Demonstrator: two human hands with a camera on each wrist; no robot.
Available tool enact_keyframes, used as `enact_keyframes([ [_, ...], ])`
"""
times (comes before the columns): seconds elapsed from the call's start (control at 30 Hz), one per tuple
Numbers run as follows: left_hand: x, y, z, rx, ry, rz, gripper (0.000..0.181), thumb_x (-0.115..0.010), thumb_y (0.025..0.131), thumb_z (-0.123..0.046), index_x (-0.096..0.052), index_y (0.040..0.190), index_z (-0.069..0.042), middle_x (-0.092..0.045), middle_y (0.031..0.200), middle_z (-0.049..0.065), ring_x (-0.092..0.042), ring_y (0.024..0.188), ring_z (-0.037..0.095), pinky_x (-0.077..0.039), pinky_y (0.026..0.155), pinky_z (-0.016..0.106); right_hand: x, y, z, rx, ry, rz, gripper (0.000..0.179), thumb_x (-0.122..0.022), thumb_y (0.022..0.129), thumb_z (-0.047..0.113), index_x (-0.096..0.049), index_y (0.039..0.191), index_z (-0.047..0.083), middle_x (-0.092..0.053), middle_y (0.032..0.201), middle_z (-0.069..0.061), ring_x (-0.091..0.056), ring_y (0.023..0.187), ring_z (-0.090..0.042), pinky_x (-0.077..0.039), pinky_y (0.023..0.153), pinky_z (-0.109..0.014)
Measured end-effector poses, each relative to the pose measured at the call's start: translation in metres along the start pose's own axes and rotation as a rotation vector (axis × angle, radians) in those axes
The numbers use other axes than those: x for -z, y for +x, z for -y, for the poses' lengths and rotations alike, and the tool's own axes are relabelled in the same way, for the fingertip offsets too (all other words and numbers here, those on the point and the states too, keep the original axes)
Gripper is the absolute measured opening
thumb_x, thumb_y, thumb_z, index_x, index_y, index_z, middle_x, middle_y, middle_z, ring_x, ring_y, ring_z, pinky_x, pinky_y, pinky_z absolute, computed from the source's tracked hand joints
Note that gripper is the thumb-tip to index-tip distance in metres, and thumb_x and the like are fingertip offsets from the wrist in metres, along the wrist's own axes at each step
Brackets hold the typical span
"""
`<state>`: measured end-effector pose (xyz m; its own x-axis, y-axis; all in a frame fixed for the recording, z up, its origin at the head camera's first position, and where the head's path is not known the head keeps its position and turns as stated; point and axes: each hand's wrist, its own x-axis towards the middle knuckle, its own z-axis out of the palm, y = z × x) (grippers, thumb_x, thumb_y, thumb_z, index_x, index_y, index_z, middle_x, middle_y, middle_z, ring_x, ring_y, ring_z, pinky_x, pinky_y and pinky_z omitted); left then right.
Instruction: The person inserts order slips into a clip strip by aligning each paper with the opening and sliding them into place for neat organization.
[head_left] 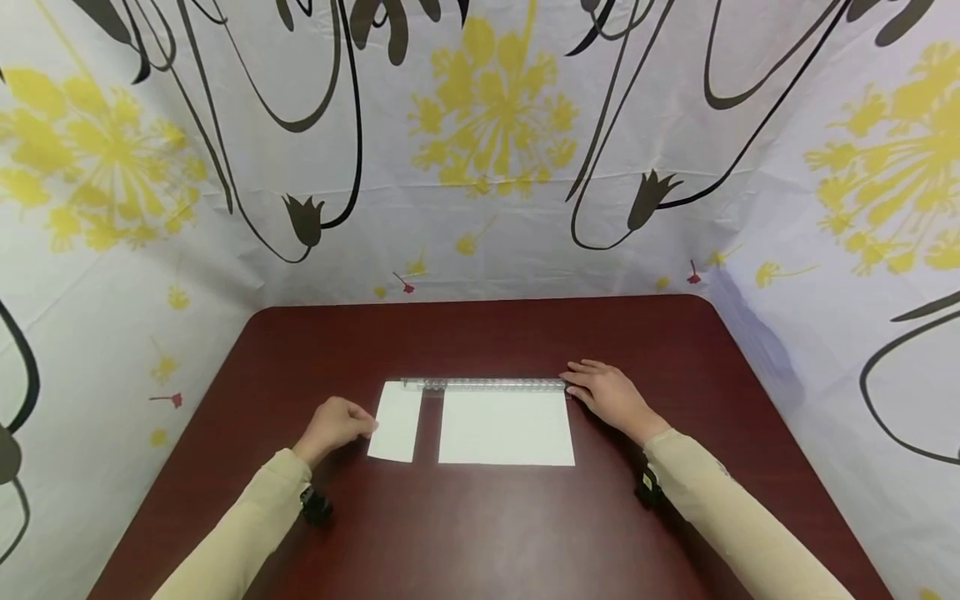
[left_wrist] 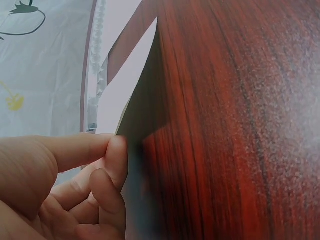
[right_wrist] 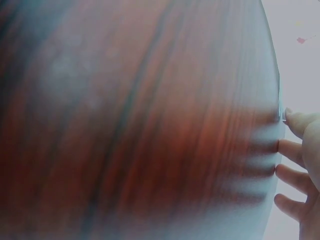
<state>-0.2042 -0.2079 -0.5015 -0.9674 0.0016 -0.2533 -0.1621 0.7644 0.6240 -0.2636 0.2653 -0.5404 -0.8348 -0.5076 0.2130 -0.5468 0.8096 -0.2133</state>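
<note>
Two white sheets lie side by side on the dark red table (head_left: 480, 533): a narrow paper strip (head_left: 397, 421) on the left and a wider sheet (head_left: 506, 427) on the right. A clear ruler (head_left: 483, 384) lies along their far edges. My left hand (head_left: 366, 426) pinches the strip's left edge. In the left wrist view, thumb and fingers (left_wrist: 114, 159) hold that strip (left_wrist: 131, 102) raised off the wood. My right hand (head_left: 576, 384) rests flat at the ruler's right end, its fingertips (right_wrist: 289, 148) touching there.
Cloth walls with yellow flowers and black stems (head_left: 487, 150) close in the table at the back and on both sides. Bare wood (head_left: 480, 333) runs behind the ruler. A small black wrist camera (head_left: 647, 486) sits on each beige sleeve.
</note>
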Motion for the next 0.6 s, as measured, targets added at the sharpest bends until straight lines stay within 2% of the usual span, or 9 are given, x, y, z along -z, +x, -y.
enact_keyframes([
  [0.37,-0.0032,-0.0037,0.0018,-0.011,0.012,-0.03,0.015,-0.074,0.083,-0.019,-0.078,0.086,-0.006,-0.075,0.08,0.004,-0.062,0.073,0.014,-0.048,0.063,0.027,-0.0001,-0.001,0.0012,-0.003,0.001,-0.004,0.039,-0.066,0.095,0.023,-0.065,0.132,0.011,-0.061,0.138,-0.017,-0.056,0.13,-0.04,-0.045,0.108,-0.058],
  [0.6,-0.004,-0.001,0.0023,-0.03,0.031,-0.039,0.015,-0.074,0.082,-0.021,-0.079,0.085,-0.006,-0.075,0.078,0.004,-0.062,0.072,0.012,-0.047,0.064,0.026,-0.0001,-0.0007,0.0006,-0.015,-0.013,-0.002,0.039,-0.065,0.095,0.024,-0.064,0.132,0.012,-0.061,0.139,-0.016,-0.055,0.13,-0.04,-0.045,0.108,-0.057],
])
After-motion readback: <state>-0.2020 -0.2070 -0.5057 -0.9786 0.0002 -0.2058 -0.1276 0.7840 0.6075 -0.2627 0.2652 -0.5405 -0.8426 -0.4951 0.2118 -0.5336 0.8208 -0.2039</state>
